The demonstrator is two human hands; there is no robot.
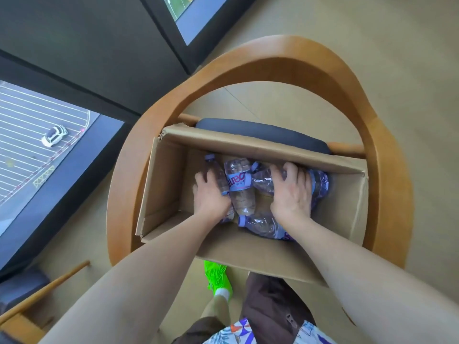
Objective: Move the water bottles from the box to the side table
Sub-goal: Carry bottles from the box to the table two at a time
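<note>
An open cardboard box (164,184) rests on a wooden armchair. Several clear water bottles with purple caps and labels lie inside it. My left hand (208,194) is wrapped over the leftmost bottle (218,175), which lies with its cap pointing away from me. A middle bottle (239,184) lies free between my hands. My right hand (291,192) presses down on a bottle at the right (320,182), fingers curled around it. Another bottle (260,224) lies crosswise near the box's front wall, partly under my right wrist.
The armchair's curved wooden frame (273,60) rings the box, with a dark cushion (263,132) behind it. Large windows (37,150) run along the left. Another wooden chair arm (42,289) is at the lower left. My green shoe (218,279) stands below the box.
</note>
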